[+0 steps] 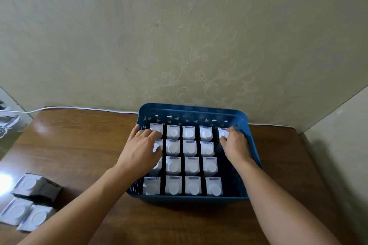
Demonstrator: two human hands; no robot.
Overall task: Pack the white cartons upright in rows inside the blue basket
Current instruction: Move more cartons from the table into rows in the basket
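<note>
- Blue basket (253, 145) on the wooden table (79, 141), against the wall; four columns of white cartons (191, 165) upright inside, caps up.
- Right hand (236, 144) inside the basket's right side, fingers pinched around one white carton (222, 132) in the far right corner; start of a fifth column, probably.
- Left hand (140, 149) flat and open over the basket's left column, gripping nothing.
- Spare cartons (29, 205) left of the basket, nearer to the left hand.
</note>
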